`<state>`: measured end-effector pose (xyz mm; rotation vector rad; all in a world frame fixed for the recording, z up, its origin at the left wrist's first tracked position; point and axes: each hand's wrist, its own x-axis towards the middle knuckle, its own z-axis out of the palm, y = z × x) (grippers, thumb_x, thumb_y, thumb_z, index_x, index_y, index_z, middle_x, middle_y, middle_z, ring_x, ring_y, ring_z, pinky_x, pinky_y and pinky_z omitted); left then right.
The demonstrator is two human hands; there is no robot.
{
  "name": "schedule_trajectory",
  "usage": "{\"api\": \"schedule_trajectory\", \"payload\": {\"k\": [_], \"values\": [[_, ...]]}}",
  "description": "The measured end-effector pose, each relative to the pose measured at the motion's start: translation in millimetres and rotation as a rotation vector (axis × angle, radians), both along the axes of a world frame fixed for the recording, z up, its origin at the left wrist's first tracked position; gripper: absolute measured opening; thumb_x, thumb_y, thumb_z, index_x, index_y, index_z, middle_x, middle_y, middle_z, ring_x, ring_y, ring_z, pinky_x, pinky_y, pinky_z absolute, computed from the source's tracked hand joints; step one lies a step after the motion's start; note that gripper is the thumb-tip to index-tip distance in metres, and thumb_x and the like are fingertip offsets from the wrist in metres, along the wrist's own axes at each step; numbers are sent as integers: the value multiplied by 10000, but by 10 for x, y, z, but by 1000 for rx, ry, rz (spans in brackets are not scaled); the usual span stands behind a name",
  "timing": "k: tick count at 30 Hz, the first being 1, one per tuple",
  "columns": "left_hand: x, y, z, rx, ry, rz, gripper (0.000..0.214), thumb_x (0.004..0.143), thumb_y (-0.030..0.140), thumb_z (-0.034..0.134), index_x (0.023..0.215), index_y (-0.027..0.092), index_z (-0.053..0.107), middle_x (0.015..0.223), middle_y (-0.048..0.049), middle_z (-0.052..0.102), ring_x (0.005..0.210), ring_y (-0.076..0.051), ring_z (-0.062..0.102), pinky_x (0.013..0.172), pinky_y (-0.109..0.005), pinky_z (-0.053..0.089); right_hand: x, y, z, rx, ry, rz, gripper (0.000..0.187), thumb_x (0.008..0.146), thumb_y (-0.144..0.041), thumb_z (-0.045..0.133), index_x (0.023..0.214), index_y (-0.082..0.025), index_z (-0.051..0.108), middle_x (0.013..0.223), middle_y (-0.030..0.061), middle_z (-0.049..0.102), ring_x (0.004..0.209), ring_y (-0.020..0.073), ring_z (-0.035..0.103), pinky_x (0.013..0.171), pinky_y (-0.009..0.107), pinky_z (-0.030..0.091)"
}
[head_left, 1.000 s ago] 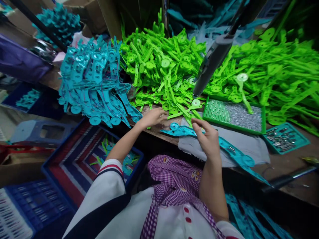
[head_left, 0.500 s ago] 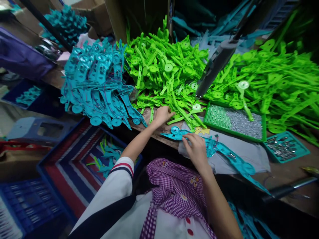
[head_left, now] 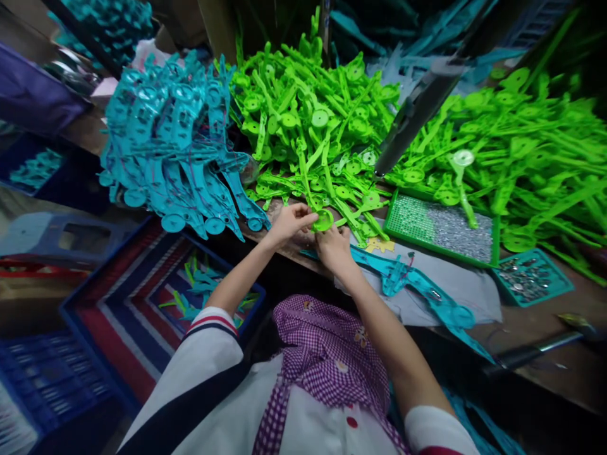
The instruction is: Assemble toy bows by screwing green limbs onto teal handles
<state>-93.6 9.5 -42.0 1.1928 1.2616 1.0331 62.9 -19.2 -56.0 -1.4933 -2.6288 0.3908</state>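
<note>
My left hand (head_left: 290,221) and my right hand (head_left: 333,245) meet at the bench's front edge. Both pinch one bright green plastic part (head_left: 324,220) with a round end. A long teal plastic part (head_left: 408,281) lies on a grey cloth (head_left: 467,284) just right of my right hand. A heap of green parts (head_left: 313,120) rises right behind my hands. A stack of teal parts (head_left: 175,145) sits to the left of my left hand.
A green tray of small screws (head_left: 443,224) and a teal tray of metal bits (head_left: 533,278) stand right of the cloth. A grey hanging tool (head_left: 412,117) points down over the bench. More green parts (head_left: 526,145) fill the right. Blue crates (head_left: 142,297) sit below left.
My left hand pulled a green part out of the heap. My right hand left the teal part and moved left onto the green part.
</note>
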Motion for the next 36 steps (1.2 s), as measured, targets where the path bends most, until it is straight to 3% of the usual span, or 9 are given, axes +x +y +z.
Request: {"api": "schedule_trajectory", "payload": {"k": [4,10,17,21,24,26,28,32,36], "values": [[-40,-458,-52,15,39,67,450,628,533,822,726,170,574,621,45,581,547,-79,531,545,-214,460,115,100,60,-58,34,-79,305,955,-191,398,1117,-175,656,1125,164,669,1079,309,547,881,433,352],[-6,-985,-96,-88,70,-37,428,628,506,832,745,167,599,655,23,618,578,-101,564,553,-225,469,341,454,31,-163,120,-337,272,937,-264,420,1079,-183,638,945,156,717,827,301,622,719,378,398],[34,-1241,-174,-164,11,14,432,649,519,831,797,166,631,711,-5,658,632,-129,617,607,-254,513,1148,334,-86,103,651,-659,328,904,-442,490,1010,-174,646,916,102,705,777,229,637,739,373,478],[96,-1097,-287,-110,62,208,435,672,549,801,786,176,609,708,5,653,621,-122,609,612,-251,504,1684,144,130,381,327,-880,517,895,-463,517,1221,-87,660,1225,240,654,1148,372,592,960,543,401],[200,-864,-323,-35,171,271,393,708,530,777,790,179,623,713,3,663,635,-122,612,631,-246,497,1513,-36,204,465,238,-686,628,928,-481,507,1408,-78,534,1420,247,543,1345,376,472,1071,547,323],[254,-696,-313,7,269,233,347,730,494,771,796,177,647,727,-8,679,660,-130,624,652,-249,492,1222,-179,100,265,237,-333,593,960,-514,466,1445,-173,504,1450,174,548,1362,321,478,1101,520,313],[284,-554,-287,11,374,182,301,747,459,765,782,178,664,715,-16,686,677,-144,638,669,-259,485,960,-308,-84,126,225,-145,600,974,-544,439,1479,-221,465,1455,151,557,1376,321,471,1114,560,276],[310,-416,-233,-67,607,126,279,776,458,723,696,197,668,665,-21,679,696,-180,644,684,-286,462,770,-451,-356,65,214,-121,639,991,-557,401,1547,-243,368,1451,148,559,1354,306,486,1120,568,238],[335,-405,-205,-114,732,79,306,779,446,684,596,208,628,591,-10,630,670,-191,614,664,-294,441,801,-480,-332,99,125,-59,600,998,-531,404,1553,-309,370,1438,143,545,1287,306,506,1068,527,295]]}}
